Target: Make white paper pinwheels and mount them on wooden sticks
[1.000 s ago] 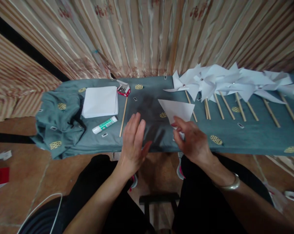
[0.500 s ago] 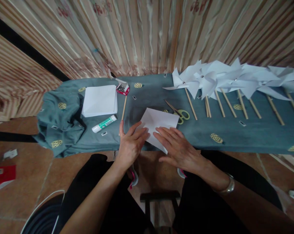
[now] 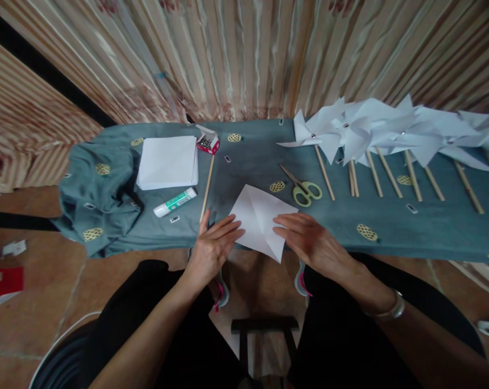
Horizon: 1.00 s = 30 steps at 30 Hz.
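A white square sheet of paper (image 3: 259,221) with crease lines lies at the near edge of the cloth-covered table, one corner overhanging it. My left hand (image 3: 214,246) rests its outstretched fingers on the paper's left side, thumb apart and close to a thin wooden stick (image 3: 207,189). On the right side, the extended fingers of my right hand (image 3: 313,237) lie on the sheet; its thumb is hidden. Just beyond the right hand are scissors (image 3: 303,189) with green handles.
At the left are a stack of white paper (image 3: 168,162), a glue stick (image 3: 175,202) and an opened small red box (image 3: 208,142) of metal pins. White paper pinwheels (image 3: 361,127) on sticks line the right back. A curtain (image 3: 244,65) hangs behind the table.
My hands have moved apart from the paper's middle towards its left and right sides, uncovering the creases. The view has shifted slightly.
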{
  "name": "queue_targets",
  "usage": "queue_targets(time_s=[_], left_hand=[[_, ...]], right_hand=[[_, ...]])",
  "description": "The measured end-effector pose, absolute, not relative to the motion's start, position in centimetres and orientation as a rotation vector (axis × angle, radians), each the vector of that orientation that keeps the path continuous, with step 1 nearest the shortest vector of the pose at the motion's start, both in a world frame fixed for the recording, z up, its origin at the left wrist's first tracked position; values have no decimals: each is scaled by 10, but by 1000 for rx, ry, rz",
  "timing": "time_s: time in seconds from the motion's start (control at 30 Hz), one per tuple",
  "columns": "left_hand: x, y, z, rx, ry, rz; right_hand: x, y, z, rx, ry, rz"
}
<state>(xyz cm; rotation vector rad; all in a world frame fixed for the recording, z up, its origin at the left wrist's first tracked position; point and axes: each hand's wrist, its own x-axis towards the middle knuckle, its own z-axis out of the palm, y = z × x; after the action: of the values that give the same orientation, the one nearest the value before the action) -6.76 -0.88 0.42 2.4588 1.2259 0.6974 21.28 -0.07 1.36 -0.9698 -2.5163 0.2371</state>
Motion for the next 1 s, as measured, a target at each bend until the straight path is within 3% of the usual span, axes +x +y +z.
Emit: queue_targets(time_s=[0.23,0.53,1.0], left_hand=[[-71,-12,9,2389,1327,742],[-64,-8,20,2297,1400,823],[-71,-1,29,2249,1631,730]], right_hand=[[206,7,21,-1104,-2285,621],[190,29,27,-1441,-2029,852],[169,59,20,-1601,-2041,778]])
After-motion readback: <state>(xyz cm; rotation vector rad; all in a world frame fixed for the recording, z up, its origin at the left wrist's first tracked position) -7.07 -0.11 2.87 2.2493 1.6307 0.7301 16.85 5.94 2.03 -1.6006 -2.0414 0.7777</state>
